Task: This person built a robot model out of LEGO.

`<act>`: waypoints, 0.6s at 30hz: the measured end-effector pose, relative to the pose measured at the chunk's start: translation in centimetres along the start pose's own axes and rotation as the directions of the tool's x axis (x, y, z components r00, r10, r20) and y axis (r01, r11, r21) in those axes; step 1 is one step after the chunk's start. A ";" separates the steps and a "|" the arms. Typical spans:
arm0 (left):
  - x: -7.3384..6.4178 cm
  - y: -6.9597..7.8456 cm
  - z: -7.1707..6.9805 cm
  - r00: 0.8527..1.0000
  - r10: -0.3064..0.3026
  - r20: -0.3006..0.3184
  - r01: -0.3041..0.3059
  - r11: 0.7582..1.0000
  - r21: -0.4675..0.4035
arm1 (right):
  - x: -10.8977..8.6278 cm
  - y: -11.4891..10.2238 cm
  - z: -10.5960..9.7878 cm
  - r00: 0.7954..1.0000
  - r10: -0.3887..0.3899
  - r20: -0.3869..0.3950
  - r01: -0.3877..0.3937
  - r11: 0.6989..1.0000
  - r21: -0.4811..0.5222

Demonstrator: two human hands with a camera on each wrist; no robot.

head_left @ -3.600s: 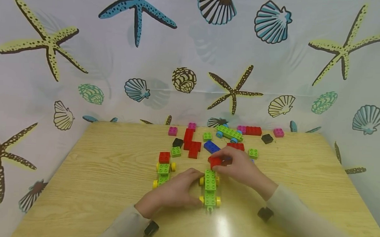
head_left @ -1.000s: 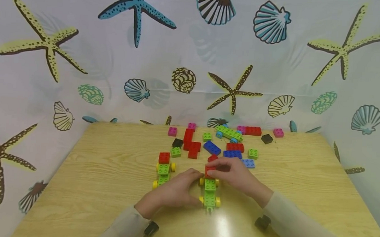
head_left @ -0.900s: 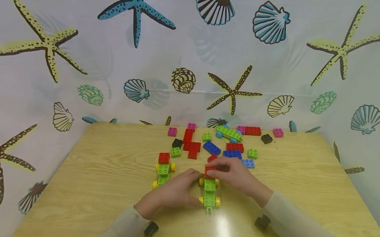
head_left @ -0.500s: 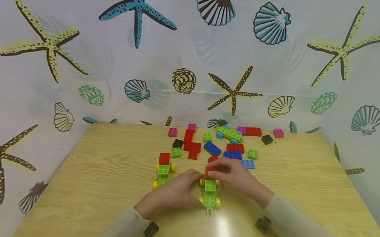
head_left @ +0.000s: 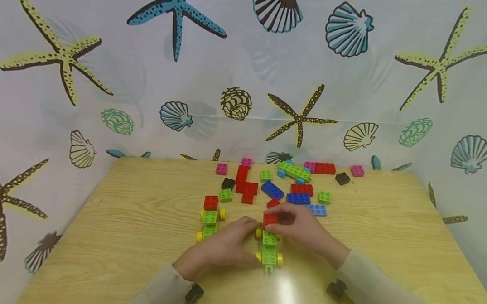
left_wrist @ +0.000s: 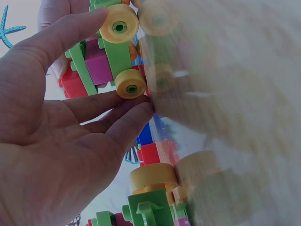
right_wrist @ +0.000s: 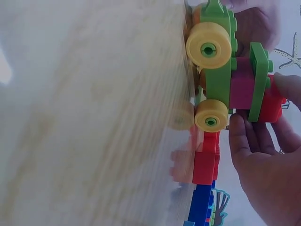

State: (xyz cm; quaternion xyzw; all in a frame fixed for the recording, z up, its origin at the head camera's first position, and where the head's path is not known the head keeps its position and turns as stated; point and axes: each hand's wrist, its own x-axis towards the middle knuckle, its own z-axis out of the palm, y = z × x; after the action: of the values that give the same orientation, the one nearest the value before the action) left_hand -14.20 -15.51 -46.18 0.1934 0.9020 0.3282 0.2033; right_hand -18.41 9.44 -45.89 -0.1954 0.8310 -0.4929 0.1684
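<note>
A toy car with a green base and yellow wheels stands on the table; a magenta brick lies between its base and a raised green plate. My left hand steadies the car from its left side, thumb at the near wheel and fingers at the far wheel. A red brick sits on the far end of the raised plate. My right hand pinches this brick, thumb on its near side, with fingertips close under the plate in the right wrist view.
Left of my left hand stands a similar green car topped with a red brick. Farther back lie red, blue, green, magenta and black bricks, plus a green base with blue wheels. A patterned cloth rises behind.
The red brick has come down from beyond the car onto the far end of its raised plate, carried by my right hand. Recently my right thumb has shifted slightly. My left hand has stayed put.
</note>
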 end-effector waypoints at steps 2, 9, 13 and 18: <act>0.0 0.0 0.0 1.000 -0.001 0.000 0.001 1.000 -0.001 | 0.0 0.0 0.0 1.000 -0.011 0.002 0.011 1.000 0.000; -0.1 0.1 -0.1 1.000 0.006 0.000 -0.006 1.000 0.004 | -0.1 -0.2 0.2 1.000 -0.031 0.001 0.031 1.000 0.002; 0.0 0.1 -0.1 1.000 0.006 0.000 -0.006 1.000 0.000 | -0.1 -0.2 0.2 1.000 -0.022 -0.004 0.022 1.000 0.016; 0.0 0.1 -0.1 1.000 0.006 0.003 -0.006 1.000 0.000 | -0.2 -0.2 0.2 1.000 -0.008 0.000 0.008 1.000 0.023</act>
State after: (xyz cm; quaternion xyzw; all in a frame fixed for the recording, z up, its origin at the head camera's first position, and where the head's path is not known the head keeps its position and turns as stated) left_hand -14.24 -15.44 -46.07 0.1968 0.9011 0.3284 0.2037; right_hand -18.17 9.32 -45.81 -0.1969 0.8245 -0.5029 0.1690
